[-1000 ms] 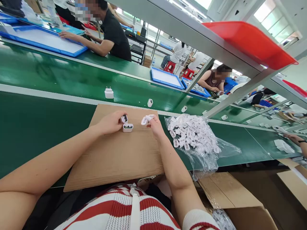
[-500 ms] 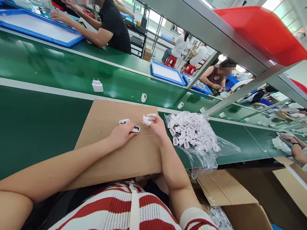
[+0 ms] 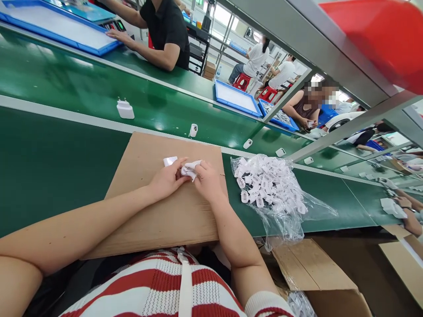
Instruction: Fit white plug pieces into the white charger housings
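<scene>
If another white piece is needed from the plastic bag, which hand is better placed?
Probably the right hand: the plastic bag lies on that side, beside the cardboard, and the left hand is farther away. Both are occupied at a white piece, though.

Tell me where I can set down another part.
Free: near cardboard, between both forearms and the striped shirt; green table left of it, up to the white rail. Crowded: far cardboard, around the left hand, right hand and a white casing; table to the right, under the bag of white parts.
</scene>
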`<state>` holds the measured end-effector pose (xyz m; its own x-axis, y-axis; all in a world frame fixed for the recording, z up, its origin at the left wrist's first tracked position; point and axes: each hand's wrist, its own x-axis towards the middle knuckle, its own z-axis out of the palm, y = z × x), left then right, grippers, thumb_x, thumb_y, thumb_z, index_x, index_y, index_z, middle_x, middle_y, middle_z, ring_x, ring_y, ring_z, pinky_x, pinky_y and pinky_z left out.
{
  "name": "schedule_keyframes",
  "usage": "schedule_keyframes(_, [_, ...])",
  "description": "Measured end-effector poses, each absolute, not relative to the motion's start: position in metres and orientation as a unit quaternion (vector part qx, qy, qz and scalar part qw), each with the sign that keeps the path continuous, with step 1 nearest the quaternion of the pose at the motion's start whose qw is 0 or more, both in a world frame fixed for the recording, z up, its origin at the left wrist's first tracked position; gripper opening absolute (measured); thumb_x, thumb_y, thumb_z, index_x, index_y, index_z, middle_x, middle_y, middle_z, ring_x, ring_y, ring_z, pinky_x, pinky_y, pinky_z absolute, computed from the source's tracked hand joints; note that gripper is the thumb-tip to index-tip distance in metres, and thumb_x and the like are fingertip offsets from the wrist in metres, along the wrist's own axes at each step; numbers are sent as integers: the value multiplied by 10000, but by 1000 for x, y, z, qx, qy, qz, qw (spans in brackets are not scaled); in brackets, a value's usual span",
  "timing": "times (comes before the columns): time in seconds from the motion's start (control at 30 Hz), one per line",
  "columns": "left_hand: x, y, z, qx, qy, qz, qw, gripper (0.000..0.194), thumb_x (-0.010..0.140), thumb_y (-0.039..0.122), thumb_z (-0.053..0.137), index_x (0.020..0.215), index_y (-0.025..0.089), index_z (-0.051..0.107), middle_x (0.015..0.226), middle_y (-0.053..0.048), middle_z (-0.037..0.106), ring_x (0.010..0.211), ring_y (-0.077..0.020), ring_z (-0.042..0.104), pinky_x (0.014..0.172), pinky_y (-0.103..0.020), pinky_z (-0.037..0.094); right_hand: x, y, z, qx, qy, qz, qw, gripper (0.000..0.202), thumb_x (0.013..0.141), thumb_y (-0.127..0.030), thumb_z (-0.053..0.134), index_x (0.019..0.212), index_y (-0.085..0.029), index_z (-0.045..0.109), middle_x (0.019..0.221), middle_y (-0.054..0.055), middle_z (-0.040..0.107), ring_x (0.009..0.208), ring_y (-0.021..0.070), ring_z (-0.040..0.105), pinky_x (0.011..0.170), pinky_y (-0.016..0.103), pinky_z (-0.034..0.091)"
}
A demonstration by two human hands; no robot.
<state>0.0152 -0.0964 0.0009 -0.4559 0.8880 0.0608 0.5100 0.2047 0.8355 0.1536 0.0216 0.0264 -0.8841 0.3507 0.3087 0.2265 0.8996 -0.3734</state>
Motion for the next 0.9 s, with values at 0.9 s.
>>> schedule_keyframes(0.9, [-122, -27, 69, 331, 903, 243, 125, 598, 883, 559, 578, 1258, 94, 606, 1193, -134, 626, 1098, -304, 532, 940, -432, 469, 283, 60, 72, -583, -811, 50, 7, 369, 793, -126, 660, 1133, -237, 750, 1095, 110, 731, 1124, 319, 608, 724, 330, 443])
